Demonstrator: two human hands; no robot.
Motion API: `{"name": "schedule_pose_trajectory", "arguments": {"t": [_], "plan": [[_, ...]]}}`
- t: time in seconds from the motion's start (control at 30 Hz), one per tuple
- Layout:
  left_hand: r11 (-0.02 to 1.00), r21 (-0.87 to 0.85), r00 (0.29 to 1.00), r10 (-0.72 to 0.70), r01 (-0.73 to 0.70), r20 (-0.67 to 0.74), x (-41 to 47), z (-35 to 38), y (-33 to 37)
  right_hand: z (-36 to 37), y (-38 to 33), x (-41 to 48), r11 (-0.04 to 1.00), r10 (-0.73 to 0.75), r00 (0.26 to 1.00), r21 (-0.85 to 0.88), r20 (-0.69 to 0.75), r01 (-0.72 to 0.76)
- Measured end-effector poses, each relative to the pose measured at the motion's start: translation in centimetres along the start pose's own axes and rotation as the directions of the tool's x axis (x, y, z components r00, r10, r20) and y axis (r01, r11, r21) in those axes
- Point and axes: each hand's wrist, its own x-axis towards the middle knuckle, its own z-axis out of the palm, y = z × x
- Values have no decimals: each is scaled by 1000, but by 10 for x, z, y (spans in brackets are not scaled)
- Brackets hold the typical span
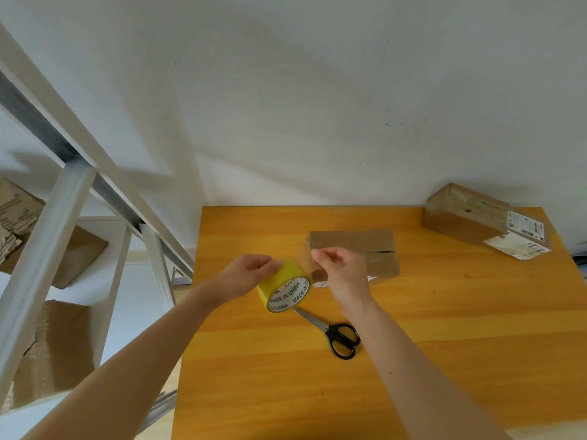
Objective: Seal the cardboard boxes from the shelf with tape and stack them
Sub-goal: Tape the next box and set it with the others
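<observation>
Wooden table (pixel 444 312), tape roll (pixel 283 289) axis toward camera

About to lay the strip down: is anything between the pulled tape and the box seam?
Nothing visible does. The left hand holds the tape roll, the right hand pinches its free end just over the box's near left corner, and the seam lies bare. The scissors lie nearer the person, off that path.

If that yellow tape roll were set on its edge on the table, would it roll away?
Probably: the tape roll is round, so on its rim it could roll across the table. Laid flat it should stay. It seems light: the left hand holds it up while the right hand pinches the tape end.
</observation>
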Motion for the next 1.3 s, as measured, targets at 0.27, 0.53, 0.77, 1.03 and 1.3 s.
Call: {"name": "schedule_pose_trajectory", "arguments": {"t": [0.27, 0.53, 0.77, 1.03, 1.3], "plan": [[990, 139, 989, 54, -34, -138, 18, -15, -9, -13, 6, 3, 999, -35, 990, 7, -139, 36], [956, 291, 966, 40, 37, -254, 42, -14, -21, 1, 21, 17, 986, -88, 984, -154, -154, 64], [932, 360, 959, 59, 46, -276, 53, -22, -18, 17, 31, 27, 954, -138, 964, -290, -226, 69], [913, 403, 961, 48, 69, -274, 55, -26, -19, 22, 37, 29, 925, -192, 952, -369, -238, 94], [912, 405, 965, 40, 71, -259, 61, -24, -21, 24, 38, 31, 892, -216, 947, -444, -238, 92]]}}
